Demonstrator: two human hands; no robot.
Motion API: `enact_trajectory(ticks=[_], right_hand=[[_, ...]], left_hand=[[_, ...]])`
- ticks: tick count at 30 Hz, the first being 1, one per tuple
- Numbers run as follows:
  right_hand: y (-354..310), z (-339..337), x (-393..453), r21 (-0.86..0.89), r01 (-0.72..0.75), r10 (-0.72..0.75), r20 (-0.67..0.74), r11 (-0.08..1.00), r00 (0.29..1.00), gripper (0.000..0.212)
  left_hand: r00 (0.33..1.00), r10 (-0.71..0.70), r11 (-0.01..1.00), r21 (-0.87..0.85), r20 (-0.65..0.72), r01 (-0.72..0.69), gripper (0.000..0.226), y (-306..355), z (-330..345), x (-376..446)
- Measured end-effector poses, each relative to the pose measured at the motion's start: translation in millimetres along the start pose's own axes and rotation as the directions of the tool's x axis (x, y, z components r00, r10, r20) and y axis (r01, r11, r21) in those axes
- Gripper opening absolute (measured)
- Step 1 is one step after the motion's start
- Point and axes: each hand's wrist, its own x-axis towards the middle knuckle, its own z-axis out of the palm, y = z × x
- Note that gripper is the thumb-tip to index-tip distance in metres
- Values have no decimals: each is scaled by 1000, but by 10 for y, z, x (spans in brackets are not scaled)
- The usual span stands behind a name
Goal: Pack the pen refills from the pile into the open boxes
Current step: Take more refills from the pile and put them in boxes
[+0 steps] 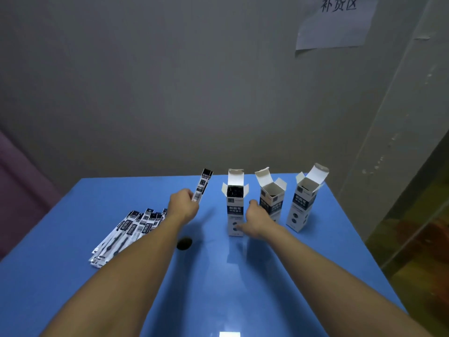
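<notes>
Three open white-and-dark boxes stand upright on the blue table (243,276): the left box (235,207) with dark refills inside, the middle box (271,198), the right box (302,205). My left hand (183,206) grips a packaged pen refill (202,184), held upright left of the left box. My right hand (256,221) holds the left box from its right side, thumb on its front. A pile of packaged refills (126,233) lies flat at the table's left.
A dark round hole (184,243) sits in the tabletop between my forearms. A grey wall rises behind the table, with a paper sign (336,20) at upper right. A purple surface (21,190) is at the left.
</notes>
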Motion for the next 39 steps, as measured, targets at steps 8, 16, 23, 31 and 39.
enact_trajectory(ticks=[8, 16, 23, 31, 39], right_hand=[[-51, -12, 218, 146, 188, -172, -119, 971, 978, 56], [-85, -14, 177, 121, 393, -387, -71, 912, 919, 42], [-63, 24, 36, 174, 571, -574, -42, 802, 818, 37], [-211, 56, -71, 356, 583, -559, -181, 730, 810, 42], [-385, 71, -233, 362, 621, -609, -163, 695, 776, 40]], left_hand=[[990, -78, 995, -71, -114, 70, 6, 70, -95, -235], [941, -247, 963, -165, -232, 212, 6, 118, -159, -707], [890, -313, 926, -316, -331, 208, 10, 134, -338, -1162], [888, -138, 911, -407, -439, -60, 22, 344, -768, -1384], [882, 66, 799, -505, -466, -327, 28, 708, -950, -1493]])
